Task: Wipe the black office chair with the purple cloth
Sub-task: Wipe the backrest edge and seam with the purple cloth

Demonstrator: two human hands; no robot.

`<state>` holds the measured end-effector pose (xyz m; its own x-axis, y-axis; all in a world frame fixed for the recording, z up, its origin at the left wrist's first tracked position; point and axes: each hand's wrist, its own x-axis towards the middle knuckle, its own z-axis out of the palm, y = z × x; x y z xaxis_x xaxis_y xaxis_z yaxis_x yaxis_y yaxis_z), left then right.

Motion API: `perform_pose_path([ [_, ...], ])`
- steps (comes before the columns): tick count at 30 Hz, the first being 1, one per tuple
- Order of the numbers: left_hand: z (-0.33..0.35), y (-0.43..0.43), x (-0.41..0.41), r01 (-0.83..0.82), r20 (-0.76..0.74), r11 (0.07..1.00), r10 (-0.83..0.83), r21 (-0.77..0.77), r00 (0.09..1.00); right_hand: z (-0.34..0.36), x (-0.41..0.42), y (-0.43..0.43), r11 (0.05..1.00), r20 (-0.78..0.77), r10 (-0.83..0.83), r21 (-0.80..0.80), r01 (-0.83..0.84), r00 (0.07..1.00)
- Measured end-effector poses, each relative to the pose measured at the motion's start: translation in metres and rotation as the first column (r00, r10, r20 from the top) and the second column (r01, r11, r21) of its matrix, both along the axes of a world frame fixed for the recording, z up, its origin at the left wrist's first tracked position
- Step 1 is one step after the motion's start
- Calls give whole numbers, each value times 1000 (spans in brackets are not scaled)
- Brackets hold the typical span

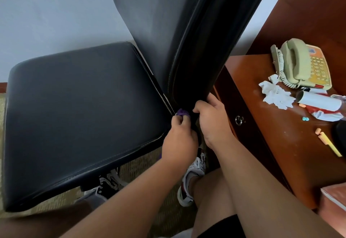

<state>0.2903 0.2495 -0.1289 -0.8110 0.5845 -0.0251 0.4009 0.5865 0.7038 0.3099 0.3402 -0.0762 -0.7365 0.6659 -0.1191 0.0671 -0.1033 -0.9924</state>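
The black office chair fills the view: its padded seat [80,110] lies at the left and its tall backrest [179,31] rises through the centre. My left hand [179,138] grips a bunched purple cloth [181,112] and holds it in the crease where seat and backrest meet. Most of the cloth is hidden inside my fist. My right hand [213,121] curls round the lower side edge of the backrest, just right of the cloth.
A reddish wooden desk [265,121] stands close on the right, with a keyhole in its side. On it are a beige telephone [301,65], crumpled tissue [275,93], a paper tube [318,101] and orange scraps. My legs and sneakers [191,177] are below the chair on carpet.
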Motion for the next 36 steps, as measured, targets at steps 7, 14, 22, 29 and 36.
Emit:
perform_pose_path([
  [7,-22,8,-4,7,66,981,6,-193,998,-1,1,-2,1000,-2,-3,-1,3,1000],
  [14,-28,6,2,-10,177,994,30,-113,984,0,5,-2,1000,-8,19,-2,-19,1000],
  [22,-26,-6,3,-12,21,1000,12,16,1000,2,4,-3,998,-52,33,-51,-36,998],
  [29,-41,-2,-7,25,88,993,-15,-112,996,0,5,-4,999,-23,17,-38,-18,1000],
  [36,-36,19,-19,80,141,960,-43,-267,989,3,2,-2,999,2,0,-50,0,1000],
])
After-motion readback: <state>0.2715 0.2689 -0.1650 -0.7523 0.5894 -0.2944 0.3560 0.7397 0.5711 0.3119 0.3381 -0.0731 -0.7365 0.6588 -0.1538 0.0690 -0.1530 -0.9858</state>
